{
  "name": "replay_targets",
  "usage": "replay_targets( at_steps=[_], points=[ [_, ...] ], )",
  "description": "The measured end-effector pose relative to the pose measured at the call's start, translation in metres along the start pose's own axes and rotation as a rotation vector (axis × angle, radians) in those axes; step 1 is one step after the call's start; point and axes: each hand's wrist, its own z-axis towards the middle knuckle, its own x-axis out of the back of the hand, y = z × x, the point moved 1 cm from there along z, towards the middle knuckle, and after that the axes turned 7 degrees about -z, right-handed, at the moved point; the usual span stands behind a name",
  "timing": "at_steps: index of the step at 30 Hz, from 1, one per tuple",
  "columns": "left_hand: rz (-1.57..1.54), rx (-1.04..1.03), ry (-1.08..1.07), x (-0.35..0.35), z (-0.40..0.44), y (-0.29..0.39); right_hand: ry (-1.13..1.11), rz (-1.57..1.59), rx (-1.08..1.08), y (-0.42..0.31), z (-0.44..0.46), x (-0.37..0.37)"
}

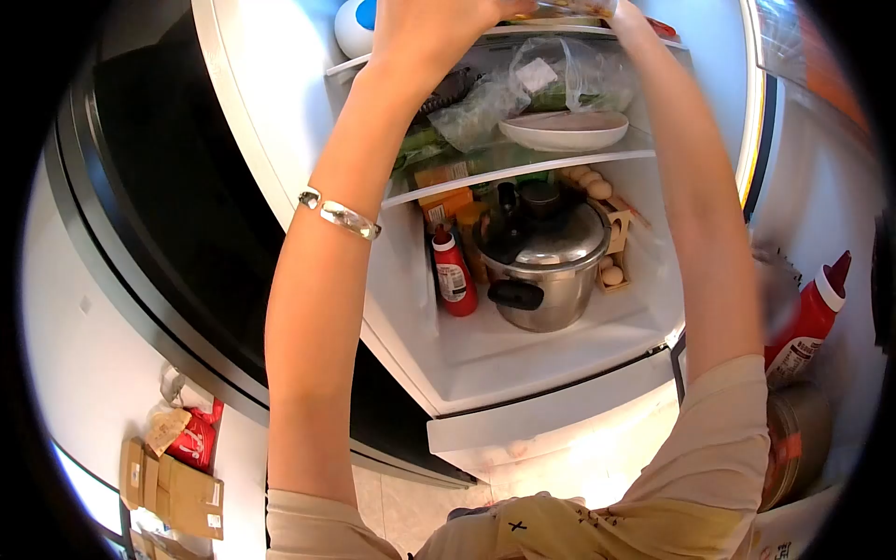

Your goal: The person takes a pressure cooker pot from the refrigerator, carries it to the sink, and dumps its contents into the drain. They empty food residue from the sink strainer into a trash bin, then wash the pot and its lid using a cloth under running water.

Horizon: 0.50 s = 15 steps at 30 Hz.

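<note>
Both my arms reach up into an open fridge, and the top edge of the view cuts off most of my hands. My left hand [457, 21], below which a bracelet circles the forearm, is at the left end of a clear container [567, 9] with something brownish in it. At its right end is my right hand [627, 13]. The two hands appear to grip the container between them at the upper shelf; the fingertips are out of view. Just left of my left hand stands a white rounded thing with a blue spot [355, 26].
Below, a glass shelf [523, 170] carries plastic bags [569, 79] and a white dish [565, 131]. Under it stand a pressure cooker [546, 271], a red sauce bottle [454, 275] and eggs [597, 187]. Another red bottle [812, 317] sits in the door at right. Cardboard boxes [187, 490] lie lower left.
</note>
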Motion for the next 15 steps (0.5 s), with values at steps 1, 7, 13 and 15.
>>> replay_targets(
  at_steps=[1, 7, 13, 15],
  points=[
    [-0.003, -0.017, 0.008, -0.001, 0.000, -0.001, 0.000, 0.000, -0.001, 0.001, -0.001, 0.000],
    [-0.006, -0.126, 0.040, -0.006, -0.001, -0.005, -0.003, -0.001, -0.002, -0.002, -0.003, -0.002],
    [-0.068, -0.042, 0.119, -0.006, 0.002, -0.012, -0.006, -0.005, -0.009, -0.002, -0.004, -0.001],
    [-0.050, -0.052, 0.128, -0.005, 0.002, -0.015, -0.012, -0.012, -0.008, -0.001, -0.002, -0.004]
  ],
)
